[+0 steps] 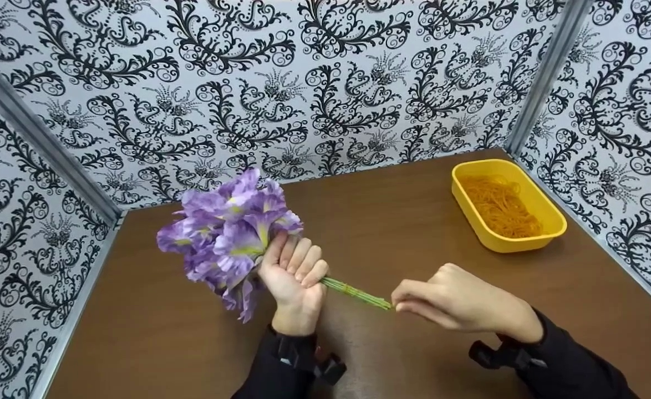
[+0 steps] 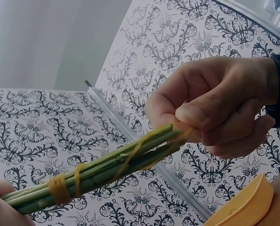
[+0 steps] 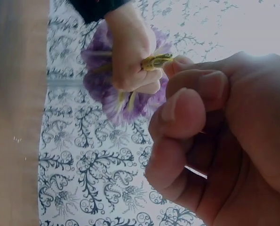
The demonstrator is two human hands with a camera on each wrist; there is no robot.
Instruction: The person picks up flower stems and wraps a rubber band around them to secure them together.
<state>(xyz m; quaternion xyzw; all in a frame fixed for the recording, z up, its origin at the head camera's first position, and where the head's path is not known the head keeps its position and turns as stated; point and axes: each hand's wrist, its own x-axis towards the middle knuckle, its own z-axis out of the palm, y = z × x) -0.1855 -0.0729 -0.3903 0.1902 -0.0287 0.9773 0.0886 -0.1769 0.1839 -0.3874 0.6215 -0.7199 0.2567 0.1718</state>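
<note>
My left hand (image 1: 296,277) grips a bunch of purple flowers (image 1: 228,233) by the stems, just below the blooms, which point up and left. The bare green stems (image 1: 367,298) stick out to the right, over the table. In the left wrist view a yellow rubber band (image 2: 60,189) is wound tightly around the stems (image 2: 102,175). A strand of it runs slantwise along them to the cut ends. There my right hand (image 1: 458,302) pinches the stretched strand between thumb and forefinger, right at the stem tips. The right wrist view shows its other fingers curled.
A yellow plastic tub (image 1: 472,213) holding many orange-yellow rubber bands (image 1: 505,208) stands at the back right of the brown table (image 1: 381,221). Black-and-white patterned panels (image 1: 325,83) with metal edge strips (image 1: 547,77) enclose the table at the back and both sides.
</note>
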